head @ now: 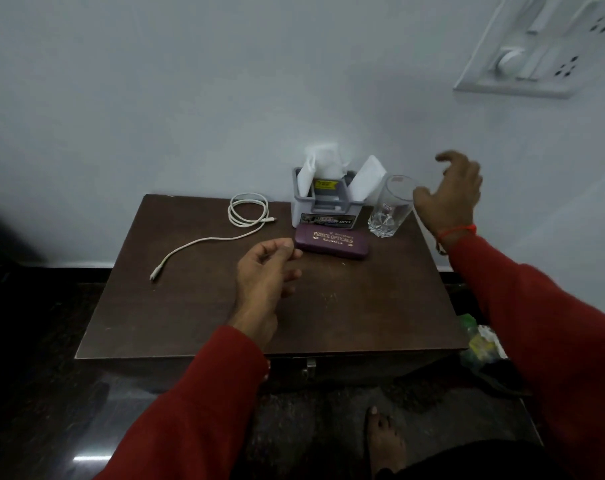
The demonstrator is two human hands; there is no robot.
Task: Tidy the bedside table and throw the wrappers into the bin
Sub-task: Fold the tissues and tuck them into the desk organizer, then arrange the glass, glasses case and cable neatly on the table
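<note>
Both my hands are empty: my left hand (266,268) hangs loosely curled mid-frame, my right hand (450,192) spread beside the glass (391,206). No wrappers on the table (197,306); some fill the bin (481,344) at lower right. The cable (245,216) looks untidied.

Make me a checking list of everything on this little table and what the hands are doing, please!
surface: brown bedside table, bare in front.
job's things: no wrappers on the table; colourful litter in the bin at its right.
clutter: grey organiser with papers; purple glasses case in front of it; empty glass upright beside it.
hands: left hand loosely curled, holding nothing; right hand open, beside the glass.
cables: white cable, partly coiled, unplugged.
surroundings: wall, switchboard, dark floor.
</note>
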